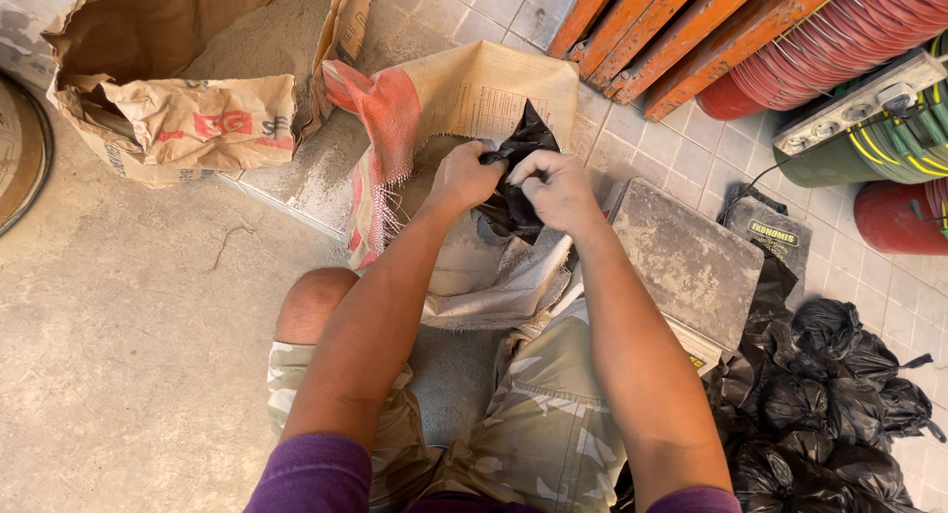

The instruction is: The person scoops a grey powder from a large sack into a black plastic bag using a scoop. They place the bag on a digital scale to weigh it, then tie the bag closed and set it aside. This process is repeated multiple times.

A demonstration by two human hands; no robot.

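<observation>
From the head camera, both hands meet over a small black plastic bag (513,167), held above an open woven sack (464,98) between the person's knees. The left hand (464,175) has its fingers pinched shut on the bag's top; the right hand (558,189) grips the same bunched plastic just beside it. A dusty scale (686,261) sits right of them, near a pile of filled black bags (829,394) on the tiled floor (671,148)
</observation>
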